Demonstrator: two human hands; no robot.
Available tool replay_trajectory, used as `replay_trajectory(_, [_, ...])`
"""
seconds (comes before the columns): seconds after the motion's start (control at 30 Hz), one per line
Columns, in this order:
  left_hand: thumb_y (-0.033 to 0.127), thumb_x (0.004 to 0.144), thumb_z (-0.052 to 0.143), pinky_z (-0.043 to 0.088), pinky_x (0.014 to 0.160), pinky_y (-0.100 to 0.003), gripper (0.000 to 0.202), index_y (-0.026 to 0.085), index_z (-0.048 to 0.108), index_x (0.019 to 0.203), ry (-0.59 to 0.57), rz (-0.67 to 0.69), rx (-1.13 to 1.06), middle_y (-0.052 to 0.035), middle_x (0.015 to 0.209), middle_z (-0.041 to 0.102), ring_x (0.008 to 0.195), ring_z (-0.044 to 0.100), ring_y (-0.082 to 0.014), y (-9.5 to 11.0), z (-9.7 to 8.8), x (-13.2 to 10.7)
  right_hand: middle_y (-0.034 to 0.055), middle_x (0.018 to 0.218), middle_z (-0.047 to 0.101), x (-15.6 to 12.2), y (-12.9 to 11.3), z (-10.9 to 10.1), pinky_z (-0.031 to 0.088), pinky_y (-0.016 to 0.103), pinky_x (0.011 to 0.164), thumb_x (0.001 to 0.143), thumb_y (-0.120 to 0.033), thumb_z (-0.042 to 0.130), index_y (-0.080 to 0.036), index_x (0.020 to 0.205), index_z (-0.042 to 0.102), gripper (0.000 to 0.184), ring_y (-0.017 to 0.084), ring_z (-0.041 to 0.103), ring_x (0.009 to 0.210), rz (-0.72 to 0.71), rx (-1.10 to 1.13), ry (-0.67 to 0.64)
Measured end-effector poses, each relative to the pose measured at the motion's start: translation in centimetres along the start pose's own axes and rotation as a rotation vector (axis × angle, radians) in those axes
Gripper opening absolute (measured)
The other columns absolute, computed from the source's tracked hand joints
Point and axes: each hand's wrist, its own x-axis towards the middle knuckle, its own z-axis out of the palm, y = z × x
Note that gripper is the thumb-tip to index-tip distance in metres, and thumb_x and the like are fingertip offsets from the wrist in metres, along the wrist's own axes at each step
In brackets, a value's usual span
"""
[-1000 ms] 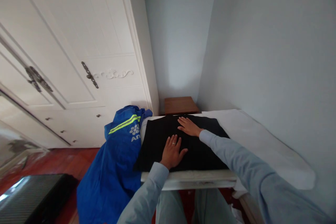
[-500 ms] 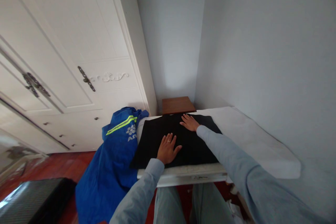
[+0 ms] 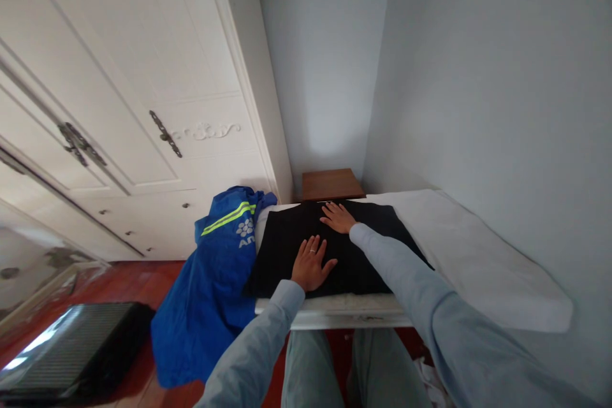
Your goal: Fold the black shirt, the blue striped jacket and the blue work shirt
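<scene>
Both hands (image 3: 310,266) (image 3: 339,217) lie flat within the black cloth's (image 3: 354,261) edges.

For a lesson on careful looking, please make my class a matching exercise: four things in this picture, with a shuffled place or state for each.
Things:
1. left hand
2. right hand
3. black cloth
4. blue garment

Places and states:
A. under both hands
B. nearer the brown wooden top
C. crossed by yellow stripes
D. wearing a ring

Pairs: 1-D, 2-B, 3-A, 4-C
</scene>
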Motion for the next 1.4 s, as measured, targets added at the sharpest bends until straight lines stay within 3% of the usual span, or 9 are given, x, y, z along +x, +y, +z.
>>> replay_trajectory(0.2, [0.072,0.094,0.028,0.023,0.126,-0.051,0.082,0.017,0.040,0.153,-0.011,-0.009,-0.006,-0.0140,0.160,0.033,0.152,0.028,-0.0293,0.3,-0.2,0.0,0.0092,0.165,0.021,0.0,-0.1,-0.1,0.013,0.051,0.126,0.102,-0.059,0.026,-0.021,0.158,0.034,0.069,0.025,0.015,0.155,0.034,-0.009,-0.019])
replay_trajectory(0.37, [0.073,0.094,0.027,0.021,0.127,-0.051,0.083,0.017,0.040,0.153,-0.029,-0.021,-0.021,-0.0135,0.161,0.031,0.153,0.026,-0.0292,0.3,-0.4,0.2,0.0171,0.164,0.020,-1.3,-1.7,-0.7,0.013,0.059,0.124,0.101,-0.062,0.026,-0.014,0.159,0.030,0.075,0.033,0.015,0.154,0.102,-0.027,-0.006])
replay_trajectory(0.5, [0.073,0.094,0.027,0.019,0.128,-0.050,0.084,0.015,0.039,0.153,-0.050,-0.021,-0.033,-0.0139,0.161,0.031,0.153,0.025,-0.0291,0.4,-0.5,0.2,0.0136,0.165,0.019,-4.7,-3.5,-1.0,0.011,0.053,0.126,0.101,-0.060,0.030,-0.015,0.160,0.028,0.074,0.030,0.014,0.155,0.011,-0.034,0.002])
replay_trajectory(0.63, [0.071,0.094,0.030,0.017,0.128,-0.049,0.082,0.015,0.039,0.153,-0.056,-0.015,-0.028,-0.0138,0.161,0.031,0.153,0.025,-0.0284,0.4,-0.6,0.2,0.0142,0.164,0.022,-10.3,-3.9,-0.5,0.018,0.054,0.125,0.101,-0.060,0.031,-0.016,0.159,0.032,0.072,0.030,0.016,0.155,-0.163,-0.005,-0.003])
replay_trajectory(0.83, [0.075,0.092,0.029,0.016,0.128,-0.049,0.087,0.015,0.037,0.154,-0.072,-0.008,-0.027,-0.0135,0.162,0.029,0.154,0.023,-0.0291,0.0,-0.3,0.5,0.0116,0.164,0.023,-18.7,-0.9,-0.4,0.023,0.053,0.124,0.100,-0.065,0.024,-0.021,0.158,0.033,0.073,0.029,0.020,0.154,-0.224,-0.064,-0.016])
replay_trajectory(1.0, [0.077,0.091,0.031,0.017,0.128,-0.048,0.086,0.018,0.040,0.153,-0.090,-0.017,-0.050,-0.0108,0.162,0.031,0.154,0.024,-0.0278,-0.4,-0.3,0.8,0.0149,0.161,0.027,-22.7,3.7,-1.6,0.026,0.057,0.122,0.099,-0.066,0.029,-0.020,0.156,0.038,0.074,0.033,0.025,0.152,-0.045,-0.103,-0.020])
replay_trajectory(1.1, [0.072,0.094,0.027,0.017,0.129,-0.046,0.081,0.018,0.041,0.152,-0.094,-0.021,-0.055,-0.0105,0.162,0.030,0.154,0.024,-0.0256,-0.4,-0.6,0.8,0.0173,0.159,0.031,-24.3,5.2,-2.1,0.028,0.059,0.121,0.098,-0.066,0.034,-0.018,0.154,0.041,0.074,0.035,0.028,0.150,0.033,-0.109,-0.006])
replay_trajectory(1.23, [0.066,0.097,0.028,0.016,0.129,-0.045,0.076,0.016,0.042,0.152,-0.094,0.001,-0.029,-0.0119,0.162,0.030,0.154,0.023,-0.0257,-0.4,-0.8,0.6,0.0191,0.159,0.031,-25.3,3.0,-2.1,0.031,0.058,0.119,0.100,-0.060,0.037,-0.013,0.154,0.040,0.072,0.034,0.029,0.150,-0.045,-0.115,0.090])
replay_trajectory(1.4, [0.063,0.097,0.034,0.018,0.129,-0.045,0.073,0.016,0.042,0.152,-0.061,0.000,0.011,-0.0120,0.161,0.033,0.153,0.025,-0.0265,-0.1,-0.7,0.5,0.0130,0.156,0.040,-23.8,-2.9,-1.5,0.033,0.052,0.121,0.098,-0.042,0.054,-0.020,0.148,0.050,0.055,0.028,0.033,0.149,-0.384,-0.042,0.180])
